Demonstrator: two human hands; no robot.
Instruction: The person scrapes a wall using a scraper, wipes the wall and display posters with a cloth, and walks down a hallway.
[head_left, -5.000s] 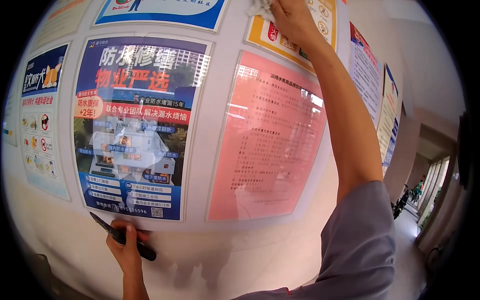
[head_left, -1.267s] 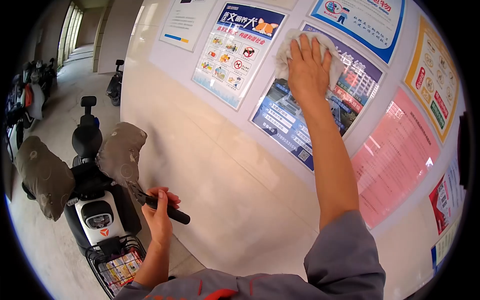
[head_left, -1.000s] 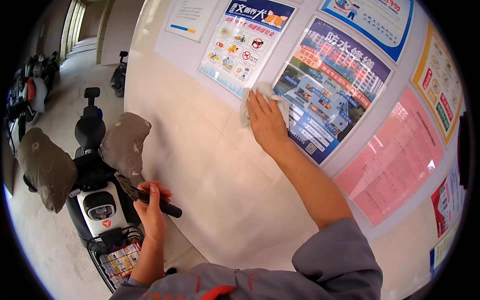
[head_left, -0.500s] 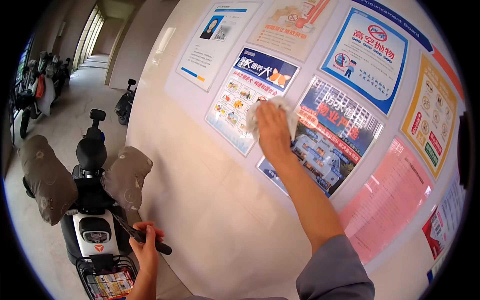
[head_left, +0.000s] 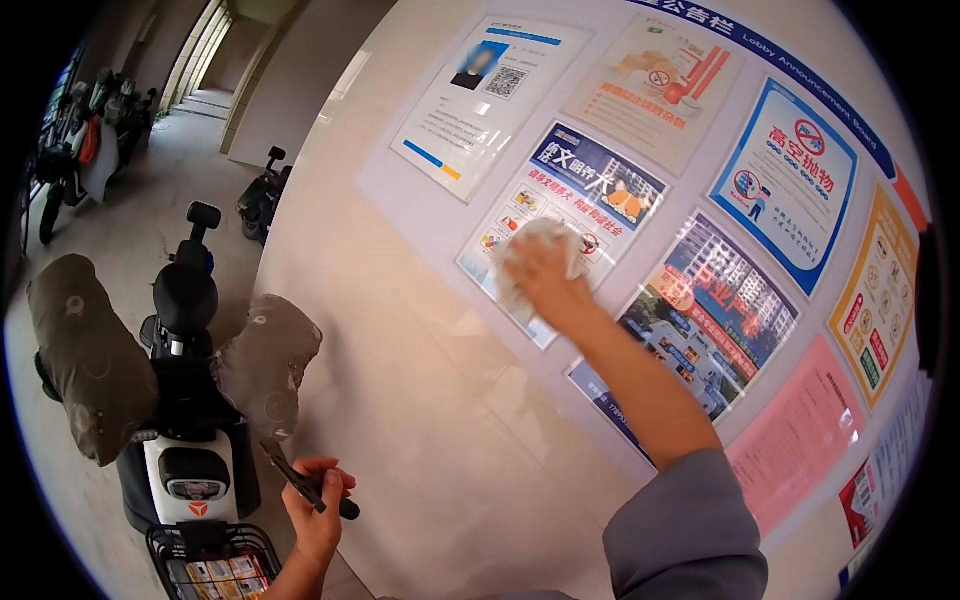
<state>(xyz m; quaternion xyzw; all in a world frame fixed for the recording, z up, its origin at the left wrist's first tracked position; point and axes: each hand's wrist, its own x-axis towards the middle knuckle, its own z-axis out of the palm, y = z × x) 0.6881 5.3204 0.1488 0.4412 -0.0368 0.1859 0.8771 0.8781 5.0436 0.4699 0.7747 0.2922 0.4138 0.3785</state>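
Observation:
My right hand (head_left: 552, 280) presses a crumpled white cloth (head_left: 512, 285) against the lower part of a poster with a cartoon dog (head_left: 580, 185). The fingers are bent over the cloth and slightly blurred. Low on the left, my left hand (head_left: 318, 510) is closed around a slim dark tool with a black handle (head_left: 348, 510). Its narrow end (head_left: 278, 460) points up and to the left, away from the wall, and its exact kind is unclear. Beside the cloth is a waterproofing poster (head_left: 710, 310), partly covered by my right forearm.
More notices hang on the board, among them a blue-framed sign (head_left: 785, 185) and a pink sheet (head_left: 800, 440). A scooter (head_left: 190, 460) with padded handlebar covers and a front basket (head_left: 215, 540) stands close on the left. Further vehicles (head_left: 95, 150) line the corridor.
My right hand and the cloth have slid from the dog poster's right edge toward its lower left. The view has shifted, so the board sits further right. My left hand keeps its tool.

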